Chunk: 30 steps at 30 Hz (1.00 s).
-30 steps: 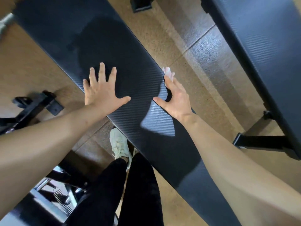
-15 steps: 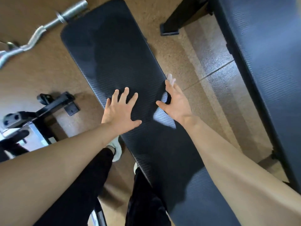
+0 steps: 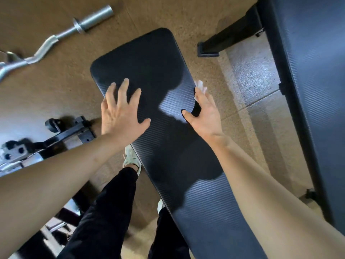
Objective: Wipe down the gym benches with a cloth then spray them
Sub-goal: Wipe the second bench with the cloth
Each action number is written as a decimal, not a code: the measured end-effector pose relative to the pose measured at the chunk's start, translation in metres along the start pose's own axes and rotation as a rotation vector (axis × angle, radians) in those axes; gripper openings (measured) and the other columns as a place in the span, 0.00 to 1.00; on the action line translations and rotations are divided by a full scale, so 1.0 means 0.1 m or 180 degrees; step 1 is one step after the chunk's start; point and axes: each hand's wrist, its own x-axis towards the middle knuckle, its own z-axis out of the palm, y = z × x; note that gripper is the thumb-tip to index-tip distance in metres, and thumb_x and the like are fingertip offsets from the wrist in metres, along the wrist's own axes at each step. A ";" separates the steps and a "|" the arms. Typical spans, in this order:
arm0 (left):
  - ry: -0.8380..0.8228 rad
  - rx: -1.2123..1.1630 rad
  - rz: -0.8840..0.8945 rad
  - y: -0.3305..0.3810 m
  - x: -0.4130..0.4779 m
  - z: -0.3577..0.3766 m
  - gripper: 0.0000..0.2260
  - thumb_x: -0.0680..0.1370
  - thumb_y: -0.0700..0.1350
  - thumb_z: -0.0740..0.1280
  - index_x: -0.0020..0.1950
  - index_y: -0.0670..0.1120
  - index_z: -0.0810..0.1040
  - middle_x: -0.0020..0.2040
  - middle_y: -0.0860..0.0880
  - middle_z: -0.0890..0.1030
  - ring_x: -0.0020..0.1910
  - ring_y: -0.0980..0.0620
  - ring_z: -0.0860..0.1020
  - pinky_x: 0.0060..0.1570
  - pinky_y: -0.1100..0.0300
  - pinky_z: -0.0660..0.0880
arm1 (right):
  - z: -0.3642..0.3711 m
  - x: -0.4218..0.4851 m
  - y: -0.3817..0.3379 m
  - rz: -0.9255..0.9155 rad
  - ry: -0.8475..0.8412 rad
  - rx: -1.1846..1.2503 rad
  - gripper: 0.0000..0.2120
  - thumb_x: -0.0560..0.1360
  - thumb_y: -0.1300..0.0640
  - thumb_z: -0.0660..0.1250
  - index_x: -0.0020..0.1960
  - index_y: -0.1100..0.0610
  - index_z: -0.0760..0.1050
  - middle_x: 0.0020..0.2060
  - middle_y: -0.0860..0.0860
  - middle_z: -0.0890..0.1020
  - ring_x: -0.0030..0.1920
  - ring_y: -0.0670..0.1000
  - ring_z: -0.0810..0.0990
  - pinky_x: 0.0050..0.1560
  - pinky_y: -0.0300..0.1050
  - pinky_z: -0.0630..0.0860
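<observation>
A long black padded gym bench (image 3: 155,58) runs from the upper middle down to the lower right. My left hand (image 3: 121,111) lies flat on its left side with the fingers spread and nothing in it. At the bench's right edge, my right hand (image 3: 203,113) wraps the side of the pad, thumb on top. A small white cloth (image 3: 200,86) is pressed under its fingers, and only a tip of the cloth shows past the fingertips.
A second black bench (image 3: 313,75) stands to the right, with its black foot (image 3: 224,43) on the floor. A silver curl bar (image 3: 61,34) lies at the upper left. A black metal frame (image 3: 61,133) sits at the left. My legs and white shoe (image 3: 131,157) stand beside the bench.
Both hands have slid along the bench toward its far end. The rounded end of the pad and the curl bar have come into view.
</observation>
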 end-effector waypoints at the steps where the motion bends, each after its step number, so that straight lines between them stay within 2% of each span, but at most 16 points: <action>1: -0.0068 0.0008 -0.0058 -0.08 0.07 -0.01 0.42 0.73 0.62 0.72 0.80 0.49 0.59 0.82 0.43 0.51 0.80 0.33 0.51 0.72 0.35 0.62 | 0.00 0.08 -0.08 -0.0025 0.0009 -0.0012 0.43 0.76 0.52 0.75 0.82 0.44 0.54 0.79 0.49 0.63 0.76 0.44 0.68 0.77 0.50 0.67; 5: -0.0241 -0.0122 0.0080 -0.37 0.16 -0.02 0.42 0.75 0.61 0.72 0.83 0.50 0.56 0.83 0.43 0.51 0.80 0.35 0.52 0.72 0.36 0.66 | 0.01 0.41 -0.39 -0.0229 0.0024 -0.0184 0.42 0.76 0.52 0.75 0.82 0.49 0.56 0.78 0.51 0.63 0.74 0.44 0.69 0.75 0.43 0.65; 7: -0.0285 -0.0131 0.0199 -0.45 0.16 -0.02 0.41 0.76 0.61 0.71 0.83 0.51 0.56 0.84 0.44 0.50 0.81 0.36 0.52 0.72 0.38 0.67 | 0.01 0.59 -0.53 -0.0277 -0.0021 -0.0240 0.44 0.75 0.52 0.75 0.83 0.48 0.53 0.77 0.52 0.64 0.75 0.46 0.69 0.73 0.39 0.62; 11: -0.0345 -0.0116 0.0372 -0.59 0.15 0.00 0.39 0.76 0.61 0.70 0.83 0.53 0.56 0.84 0.47 0.51 0.82 0.40 0.52 0.70 0.42 0.69 | 0.02 0.96 -0.81 -0.0432 -0.0118 -0.0348 0.50 0.75 0.52 0.75 0.83 0.43 0.43 0.77 0.51 0.64 0.75 0.48 0.69 0.76 0.50 0.66; 15: -0.0313 -0.0271 0.0596 -0.75 0.21 -0.01 0.36 0.75 0.58 0.72 0.81 0.54 0.63 0.83 0.49 0.57 0.80 0.42 0.58 0.68 0.42 0.72 | 0.03 1.33 -1.08 -0.0756 -0.0155 -0.0783 0.44 0.74 0.49 0.74 0.82 0.44 0.52 0.77 0.51 0.63 0.70 0.56 0.72 0.71 0.57 0.72; 18: -0.0256 -0.0507 0.0712 -0.88 0.26 -0.03 0.32 0.75 0.56 0.73 0.78 0.53 0.68 0.82 0.52 0.60 0.78 0.47 0.60 0.69 0.44 0.73 | 0.07 1.54 -1.30 -0.1124 -0.0356 -0.1457 0.40 0.74 0.44 0.72 0.81 0.47 0.58 0.78 0.49 0.63 0.74 0.58 0.65 0.72 0.63 0.68; 20: -0.0096 -0.0843 0.0768 -0.98 0.30 -0.06 0.30 0.75 0.52 0.74 0.76 0.50 0.72 0.79 0.52 0.67 0.76 0.49 0.65 0.66 0.45 0.75 | 0.10 1.61 -1.42 -0.1410 -0.0540 -0.1865 0.39 0.74 0.42 0.71 0.81 0.46 0.58 0.79 0.47 0.62 0.77 0.57 0.61 0.74 0.67 0.62; 23: 0.0383 -0.1380 0.0795 -1.12 0.41 -0.09 0.25 0.76 0.46 0.71 0.73 0.46 0.76 0.68 0.50 0.79 0.66 0.48 0.75 0.61 0.46 0.78 | 0.14 1.62 -1.52 -0.1738 -0.0812 -0.2206 0.37 0.75 0.40 0.69 0.79 0.47 0.60 0.78 0.47 0.63 0.79 0.57 0.59 0.76 0.69 0.54; 27: 0.0866 -0.1559 0.0556 -1.21 0.69 -0.20 0.21 0.76 0.45 0.69 0.68 0.44 0.79 0.61 0.47 0.82 0.60 0.44 0.78 0.62 0.51 0.75 | 0.19 1.55 -1.59 -0.2009 -0.1146 -0.2310 0.39 0.76 0.40 0.68 0.82 0.47 0.55 0.82 0.47 0.56 0.82 0.55 0.50 0.78 0.68 0.47; 30: 0.1026 -0.1545 0.0595 -1.15 0.99 -0.30 0.19 0.77 0.45 0.68 0.67 0.44 0.80 0.61 0.46 0.82 0.60 0.42 0.77 0.63 0.50 0.74 | 0.19 1.49 -1.60 -0.2135 -0.1214 -0.2297 0.40 0.76 0.41 0.69 0.82 0.47 0.55 0.82 0.46 0.53 0.82 0.56 0.48 0.77 0.67 0.49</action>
